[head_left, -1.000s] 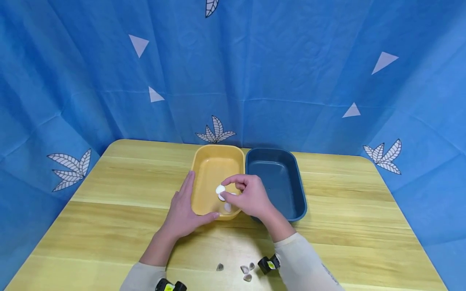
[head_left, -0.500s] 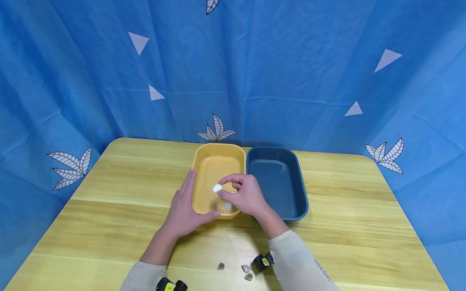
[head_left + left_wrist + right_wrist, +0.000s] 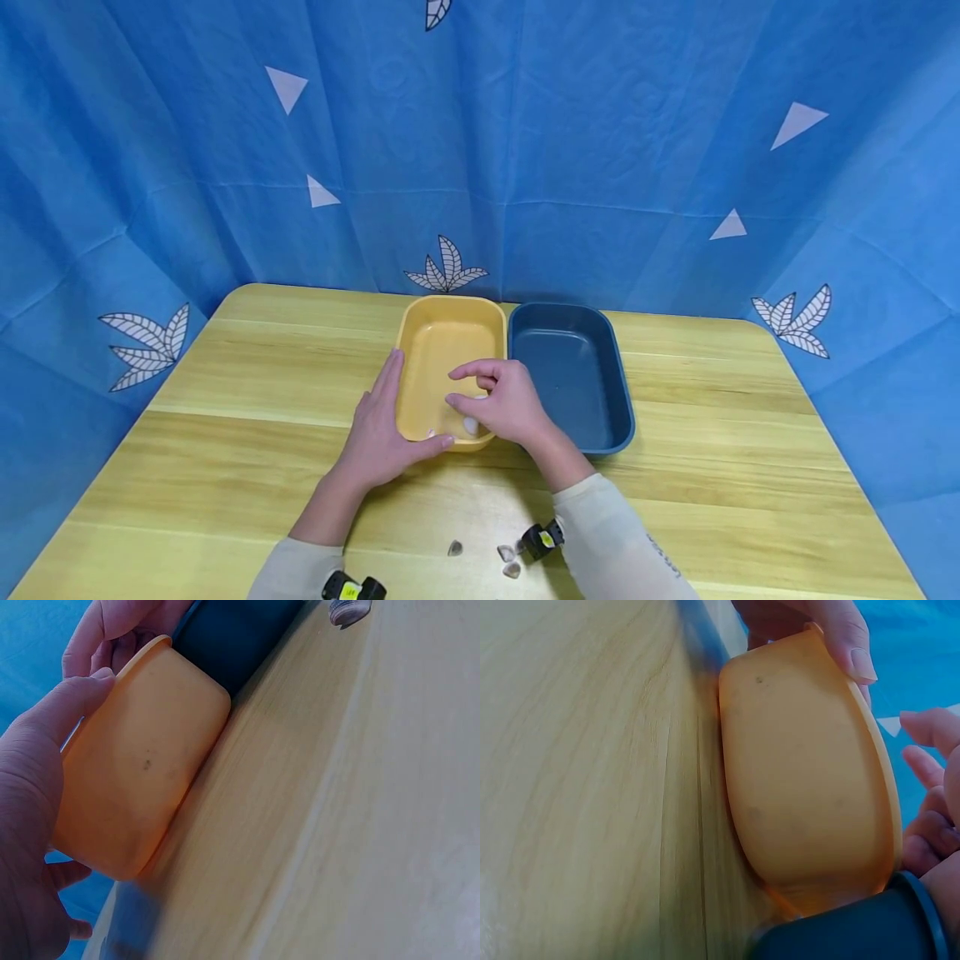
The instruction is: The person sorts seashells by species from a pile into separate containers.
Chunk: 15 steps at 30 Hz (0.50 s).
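My left hand [image 3: 375, 442] holds the near left corner of a yellow plastic tub [image 3: 442, 337], thumb along the near rim and fingers against the left wall. My right hand [image 3: 510, 404] hovers over the tub's near right part, thumb and forefinger apart with nothing between them. Below it lies a smooth white rounded piece [image 3: 471, 425], partly covered by that hand. A small bit of white [image 3: 432, 432] shows beside the left thumb. In the right wrist view, the left thumb [image 3: 861, 664] hooks over the tub's rim.
A dark blue tub [image 3: 570, 375] stands against the yellow one's right side. Several small grey-brown shells [image 3: 512, 571] lie on the wooden table [image 3: 750, 467] near the right wrist's camera [image 3: 542, 540]. A blue patterned curtain [image 3: 600, 150] hangs behind the table.
The right hand has moved slightly left and let go of the white piece it pinched; a bit of white now shows beside the left thumb. The left hand stays on the yellow tub.
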Tool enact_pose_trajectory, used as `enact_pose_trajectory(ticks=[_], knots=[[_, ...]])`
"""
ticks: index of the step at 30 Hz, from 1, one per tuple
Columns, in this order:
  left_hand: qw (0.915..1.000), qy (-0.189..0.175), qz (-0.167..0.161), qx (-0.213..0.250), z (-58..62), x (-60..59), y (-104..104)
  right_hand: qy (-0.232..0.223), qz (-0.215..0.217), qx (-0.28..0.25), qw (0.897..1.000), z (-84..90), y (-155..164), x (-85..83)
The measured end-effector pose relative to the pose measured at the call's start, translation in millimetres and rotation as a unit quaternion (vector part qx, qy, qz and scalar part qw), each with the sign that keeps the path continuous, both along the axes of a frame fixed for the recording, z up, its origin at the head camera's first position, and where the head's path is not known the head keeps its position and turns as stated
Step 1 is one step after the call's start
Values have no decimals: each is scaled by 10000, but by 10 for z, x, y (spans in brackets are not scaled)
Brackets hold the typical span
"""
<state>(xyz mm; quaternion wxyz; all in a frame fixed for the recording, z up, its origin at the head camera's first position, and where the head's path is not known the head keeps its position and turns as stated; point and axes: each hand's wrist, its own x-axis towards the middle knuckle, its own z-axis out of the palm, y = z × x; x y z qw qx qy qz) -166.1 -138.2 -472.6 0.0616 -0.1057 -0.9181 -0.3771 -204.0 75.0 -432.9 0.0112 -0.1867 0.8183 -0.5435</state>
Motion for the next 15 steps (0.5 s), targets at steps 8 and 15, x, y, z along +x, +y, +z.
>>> enact_pose_trajectory(ticks=[8, 15], knots=[[10000, -75, 10, 30, 11, 7, 3, 56, -73, -264, 9996, 37, 59, 69], [9999, -94, 38, 62, 20, 17, -4, 203, -47, -498, 9985, 95, 136, 212]])
